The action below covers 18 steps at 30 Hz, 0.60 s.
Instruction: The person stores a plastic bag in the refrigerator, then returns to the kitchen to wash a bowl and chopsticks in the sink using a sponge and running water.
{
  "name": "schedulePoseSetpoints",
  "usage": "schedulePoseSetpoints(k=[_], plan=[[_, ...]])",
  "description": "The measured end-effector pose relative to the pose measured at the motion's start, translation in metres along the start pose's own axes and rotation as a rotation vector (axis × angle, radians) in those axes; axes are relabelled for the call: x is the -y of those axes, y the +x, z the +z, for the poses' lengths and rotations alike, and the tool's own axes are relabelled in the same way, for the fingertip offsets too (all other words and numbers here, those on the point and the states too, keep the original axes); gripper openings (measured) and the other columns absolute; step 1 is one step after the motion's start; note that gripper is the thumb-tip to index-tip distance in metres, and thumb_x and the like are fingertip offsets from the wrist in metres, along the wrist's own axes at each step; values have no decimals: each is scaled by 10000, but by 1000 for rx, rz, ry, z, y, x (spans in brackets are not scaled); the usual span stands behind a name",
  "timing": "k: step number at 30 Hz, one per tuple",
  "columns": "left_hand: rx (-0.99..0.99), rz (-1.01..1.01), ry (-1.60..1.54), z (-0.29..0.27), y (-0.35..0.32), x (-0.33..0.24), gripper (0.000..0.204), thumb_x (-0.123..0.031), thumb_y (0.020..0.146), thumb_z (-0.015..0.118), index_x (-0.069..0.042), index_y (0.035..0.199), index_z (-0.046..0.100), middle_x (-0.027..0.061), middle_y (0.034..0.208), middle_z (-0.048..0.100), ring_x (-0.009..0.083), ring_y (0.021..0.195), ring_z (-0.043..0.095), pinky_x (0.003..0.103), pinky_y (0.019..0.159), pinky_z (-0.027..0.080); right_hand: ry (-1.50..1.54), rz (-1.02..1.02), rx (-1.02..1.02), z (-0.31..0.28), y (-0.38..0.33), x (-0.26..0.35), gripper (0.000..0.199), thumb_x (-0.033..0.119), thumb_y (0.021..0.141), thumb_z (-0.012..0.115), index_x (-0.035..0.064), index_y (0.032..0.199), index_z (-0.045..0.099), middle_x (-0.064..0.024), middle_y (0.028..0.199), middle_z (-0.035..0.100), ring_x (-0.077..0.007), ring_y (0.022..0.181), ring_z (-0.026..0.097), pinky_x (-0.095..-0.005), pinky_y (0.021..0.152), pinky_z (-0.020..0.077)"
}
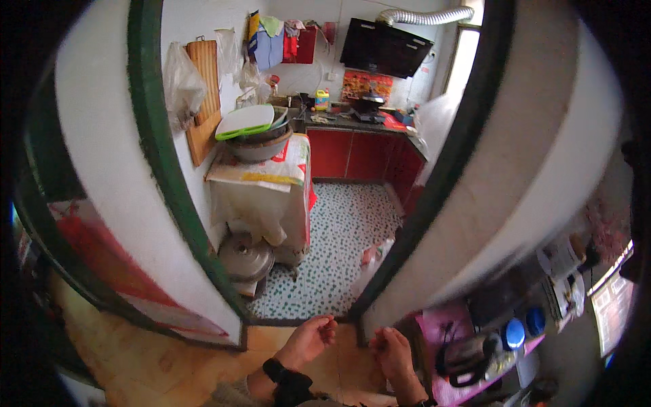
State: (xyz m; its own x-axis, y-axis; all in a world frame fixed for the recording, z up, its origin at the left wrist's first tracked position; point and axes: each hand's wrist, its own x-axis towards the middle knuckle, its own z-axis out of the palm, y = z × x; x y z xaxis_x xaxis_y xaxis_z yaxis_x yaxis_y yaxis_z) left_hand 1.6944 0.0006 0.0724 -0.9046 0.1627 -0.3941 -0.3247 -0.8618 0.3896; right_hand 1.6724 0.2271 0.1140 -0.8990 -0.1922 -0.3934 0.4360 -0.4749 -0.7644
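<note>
My left hand (pixel 316 339) is raised in front of me at the bottom middle, its fingers curled in and nothing visible in them. A black band (pixel 288 380) sits around that wrist. To its right, apart from it, my right hand (pixel 393 354) is also up with bent fingers, slightly blurred, and I see no object in it. Both hands hover over the tan tiled floor (pixel 264 353), just short of the doorway sill (pixel 298 321). Neither hand touches anything. Nearest my right hand is a side table with a pink cover (pixel 444 324).
Green door posts (pixel 468 146) frame a kitchen. At its left, a covered table (pixel 254 197) bears stacked basins (pixel 261 146); a round metal lid (pixel 245 256) stands below. Red cabinets (pixel 363 154) and a black range hood (pixel 386 47) are at the back. Blue-lidded jars (pixel 514 332) crowd the right.
</note>
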Motion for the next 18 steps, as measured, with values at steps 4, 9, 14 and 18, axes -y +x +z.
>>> schedulePoseSetpoints(k=[4, 9, 14, 18], plan=[[-4, 30, -69, -4, 87, -75, 156, -140, 900, 558, -71, 1028, 613, 55, 913, 648, 176, 781, 599, 348, 680, 500, -117, -39, 82, 70, 116, 28, 187, 206, 956, 519, 46, 926, 609, -56, 804, 614, -181, 724, 587, -315, 673, 482], [57, -38, -108, 1, 206, -187, 148, -142, 903, 552, -76, 1020, 613, 43, 911, 645, 176, 782, 596, 356, 703, 506, -99, -220, 193, 163, 272, 64, 228, 226, 970, 490, 41, 919, 612, -63, 768, 608, -181, 700, 583, -311, 645, 461], [100, -124, -189, 2, 331, -270, 120, -143, 904, 559, -91, 992, 621, 31, 895, 649, 177, 780, 602, 351, 706, 507, -51, -241, 129, 239, 386, 116, 223, 196, 973, 481, 30, 914, 618, -76, 738, 606, -180, 676, 584, -306, 621, 463], [47, -208, -196, 27, 411, -311, 118, -156, 907, 557, -96, 981, 627, 30, 888, 657, 181, 788, 612, 351, 715, 513, -140, -268, 53, 259, 457, 159, 208, 192, 972, 491, 39, 931, 625, -72, 753, 617, -181, 701, 606, -297, 630, 481]])
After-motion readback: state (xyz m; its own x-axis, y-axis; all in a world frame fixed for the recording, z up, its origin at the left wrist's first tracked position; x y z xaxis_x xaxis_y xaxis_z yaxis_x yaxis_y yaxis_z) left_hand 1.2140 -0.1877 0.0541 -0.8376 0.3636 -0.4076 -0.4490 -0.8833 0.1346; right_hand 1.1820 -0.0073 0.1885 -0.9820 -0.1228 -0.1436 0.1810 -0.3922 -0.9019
